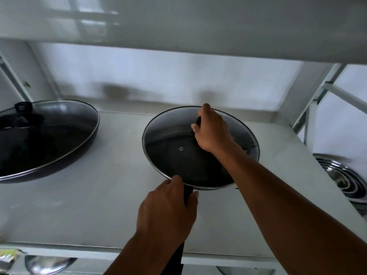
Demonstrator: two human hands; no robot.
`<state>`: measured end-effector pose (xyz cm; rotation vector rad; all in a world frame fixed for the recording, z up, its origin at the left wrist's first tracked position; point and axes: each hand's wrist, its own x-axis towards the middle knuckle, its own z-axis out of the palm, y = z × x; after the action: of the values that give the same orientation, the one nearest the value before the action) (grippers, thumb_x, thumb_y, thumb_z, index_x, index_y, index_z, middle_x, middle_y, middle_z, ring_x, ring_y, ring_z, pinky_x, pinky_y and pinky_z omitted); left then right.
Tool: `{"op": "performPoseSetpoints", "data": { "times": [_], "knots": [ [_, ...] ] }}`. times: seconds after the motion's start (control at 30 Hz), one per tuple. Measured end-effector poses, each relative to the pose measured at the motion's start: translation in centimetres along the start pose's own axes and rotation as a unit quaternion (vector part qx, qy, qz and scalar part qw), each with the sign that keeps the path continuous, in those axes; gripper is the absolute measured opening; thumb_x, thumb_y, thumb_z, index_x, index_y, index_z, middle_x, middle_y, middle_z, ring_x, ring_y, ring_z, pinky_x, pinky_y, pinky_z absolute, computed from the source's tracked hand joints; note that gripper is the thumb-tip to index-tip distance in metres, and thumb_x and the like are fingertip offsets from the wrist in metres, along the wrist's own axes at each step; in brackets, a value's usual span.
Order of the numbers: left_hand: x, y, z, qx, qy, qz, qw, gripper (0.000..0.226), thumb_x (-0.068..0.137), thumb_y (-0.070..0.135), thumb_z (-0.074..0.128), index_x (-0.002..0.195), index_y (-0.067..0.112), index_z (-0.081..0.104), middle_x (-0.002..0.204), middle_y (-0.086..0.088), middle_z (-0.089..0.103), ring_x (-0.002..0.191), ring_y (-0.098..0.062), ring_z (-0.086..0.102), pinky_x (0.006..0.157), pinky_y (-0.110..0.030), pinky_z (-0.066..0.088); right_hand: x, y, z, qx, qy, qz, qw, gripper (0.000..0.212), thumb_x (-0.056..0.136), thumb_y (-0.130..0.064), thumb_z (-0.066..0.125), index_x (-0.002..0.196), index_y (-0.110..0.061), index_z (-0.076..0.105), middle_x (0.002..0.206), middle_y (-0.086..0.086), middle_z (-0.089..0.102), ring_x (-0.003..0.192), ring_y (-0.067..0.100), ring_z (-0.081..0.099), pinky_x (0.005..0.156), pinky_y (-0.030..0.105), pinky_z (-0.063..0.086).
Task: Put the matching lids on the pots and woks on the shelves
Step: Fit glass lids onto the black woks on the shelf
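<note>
A black wok stands on the white shelf, right of centre. A glass lid with a steel rim lies on it. My right hand is closed around the lid's black knob. My left hand grips the wok's black handle at the near rim. A larger black wok sits at the left with its own glass lid and black knob on top.
Another shelf board hangs low overhead. A white frame post rises at the right. Stacked steel bowls lie lower right. A steel lid shows on the shelf below.
</note>
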<state>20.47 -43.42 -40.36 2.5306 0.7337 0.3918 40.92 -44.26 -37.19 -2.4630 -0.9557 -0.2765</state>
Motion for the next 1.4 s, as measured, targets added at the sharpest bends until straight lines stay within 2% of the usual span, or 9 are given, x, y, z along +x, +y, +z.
{"op": "performPoseSetpoints", "data": {
  "times": [0.27, 0.5, 0.6, 0.73, 0.87, 1.0, 1.13, 1.23, 1.4],
  "knots": [
    [-0.8, 0.1, -0.8, -0.014, -0.021, -0.011, 1.000, 0.027, 0.092, 0.051, 0.049, 0.078, 0.032, 0.037, 0.074, 0.012, 0.054, 0.062, -0.007, 0.052, 0.056, -0.017, 0.034, -1.4, -0.1, 0.1, -0.020, 0.024, -0.015, 0.999, 0.028, 0.092, -0.020, 0.054, 0.118, -0.009, 0.054, 0.117, 0.018, 0.055, 0.107, 0.037, 0.055, 0.088, 0.040, 0.043],
    [-4.2, -0.4, -2.4, -0.048, -0.036, -0.059, 0.996, 0.035, 0.095, 0.054, 0.041, 0.119, 0.029, 0.045, 0.107, 0.010, 0.063, 0.086, -0.006, 0.058, 0.075, -0.021, 0.046, -2.0, 0.2, 0.3, -0.032, 0.026, -0.002, 0.999, 0.035, 0.090, -0.019, 0.055, 0.125, -0.010, 0.053, 0.124, 0.020, 0.056, 0.114, 0.038, 0.053, 0.095, 0.041, 0.043],
    [-5.5, -0.7, -3.2, -0.060, -0.051, -0.081, 0.994, 0.040, 0.094, 0.058, 0.036, 0.123, 0.030, 0.043, 0.112, 0.011, 0.063, 0.089, -0.011, 0.064, 0.080, -0.024, 0.049, -4.2, -0.3, -0.1, -0.028, 0.027, 0.019, 0.999, 0.053, 0.091, -0.029, 0.055, 0.139, -0.012, 0.039, 0.139, 0.021, 0.044, 0.126, 0.040, 0.044, 0.106, 0.046, 0.035],
    [-6.2, -2.4, -3.9, -0.079, -0.035, -0.087, 0.992, 0.037, 0.096, 0.054, 0.033, 0.117, 0.029, 0.050, 0.114, 0.011, 0.066, 0.084, -0.013, 0.067, 0.077, -0.024, 0.047, -9.4, -2.9, -2.1, -0.028, 0.040, 0.012, 0.999, 0.045, 0.089, -0.033, 0.055, 0.129, -0.013, 0.050, 0.130, 0.015, 0.054, 0.124, 0.036, 0.044, 0.105, 0.048, 0.036],
    [-7.2, -6.2, -4.8, -0.073, 0.005, -0.059, 0.996, 0.034, 0.095, 0.054, 0.034, 0.110, 0.031, 0.054, 0.109, 0.012, 0.067, 0.083, -0.011, 0.065, 0.078, -0.030, 0.053, -15.7, -8.4, -4.6, 0.004, -0.045, -0.007, 0.999, 0.042, 0.090, -0.039, 0.054, 0.127, -0.019, 0.054, 0.125, 0.004, 0.059, 0.124, 0.020, 0.047, 0.101, 0.034, 0.040],
    [-8.3, -11.9, -7.0, -0.080, 0.021, -0.006, 0.997, 0.028, 0.096, 0.049, 0.039, 0.103, 0.030, 0.058, 0.100, 0.013, 0.067, 0.079, -0.009, 0.064, 0.071, -0.023, 0.051, -20.6, -16.3, -5.8, -0.018, -0.121, -0.022, 0.992, 0.045, 0.091, -0.051, 0.046, 0.132, -0.032, 0.047, 0.135, -0.012, 0.050, 0.124, 0.003, 0.040, 0.100, 0.021, 0.029],
    [-10.2, -19.4, -9.2, -0.104, -0.015, 0.037, 0.994, 0.025, 0.092, 0.047, 0.039, 0.091, 0.029, 0.056, 0.090, 0.010, 0.064, 0.076, -0.009, 0.063, 0.069, -0.034, 0.054, -25.1, -25.1, -3.1, 0.011, -0.206, 0.015, 0.978, 0.034, 0.088, -0.060, 0.037, 0.120, -0.049, 0.042, 0.114, -0.034, 0.047, 0.098, -0.012, 0.045, 0.087, 0.012, 0.034],
    [-12.2, -25.5, -8.2, -0.078, -0.085, 0.043, 0.992, 0.023, 0.090, 0.043, 0.037, 0.093, 0.028, 0.053, 0.092, 0.007, 0.063, 0.084, -0.014, 0.062, 0.076, -0.034, 0.051, -28.3, -27.8, 3.3, 0.040, -0.254, 0.074, 0.964, 0.035, 0.074, -0.062, 0.030, 0.096, -0.044, 0.049, 0.092, -0.026, 0.059, 0.079, -0.005, 0.056, 0.077, 0.018, 0.045],
    [-14.3, -36.5, -3.3, -0.033, -0.135, -0.021, 0.990, 0.020, 0.094, 0.038, 0.042, 0.095, 0.025, 0.058, 0.095, 0.006, 0.067, 0.086, -0.013, 0.064, 0.077, -0.031, 0.051, -31.8, -26.0, 18.6, 0.026, -0.329, 0.129, 0.935, 0.014, 0.087, -0.043, 0.045, 0.094, -0.034, 0.053, 0.094, -0.012, 0.061, 0.088, 0.005, 0.058, 0.075, 0.026, 0.046]
  ]
}}
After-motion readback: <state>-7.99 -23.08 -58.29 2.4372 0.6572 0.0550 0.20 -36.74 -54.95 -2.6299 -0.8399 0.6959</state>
